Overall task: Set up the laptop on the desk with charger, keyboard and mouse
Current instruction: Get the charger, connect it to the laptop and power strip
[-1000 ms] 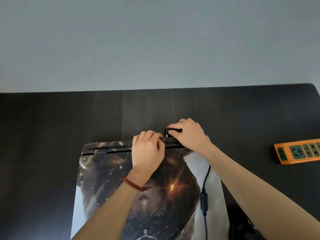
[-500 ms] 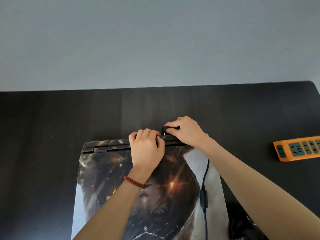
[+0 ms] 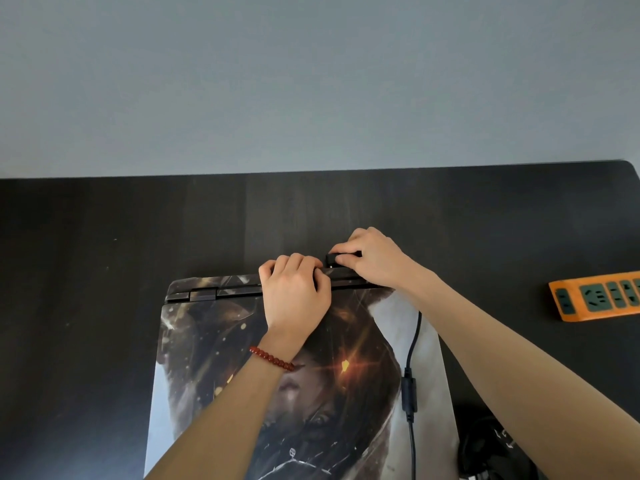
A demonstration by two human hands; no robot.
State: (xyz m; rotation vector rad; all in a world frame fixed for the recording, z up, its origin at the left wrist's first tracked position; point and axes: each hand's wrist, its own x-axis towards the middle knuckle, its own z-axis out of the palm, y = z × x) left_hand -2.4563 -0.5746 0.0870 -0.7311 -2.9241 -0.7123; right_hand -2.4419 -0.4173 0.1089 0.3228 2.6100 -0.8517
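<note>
An orange power strip (image 3: 597,295) lies well right on the dark desk (image 3: 104,237). The closed laptop (image 3: 214,358) lies centred; the left hand (image 3: 294,296) curls over its rear edge. The right hand (image 3: 374,259) pinches the charger plug (image 3: 331,259) there, seemingly touching the port; its cable (image 3: 410,375) crosses the lid.

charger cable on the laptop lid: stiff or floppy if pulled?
Probably floppy: the charger cable lies in a loose curve over the closed laptop. Its inline block likely adds weight and may snag. The right hand pinches the plug, so that end should hold.
</note>
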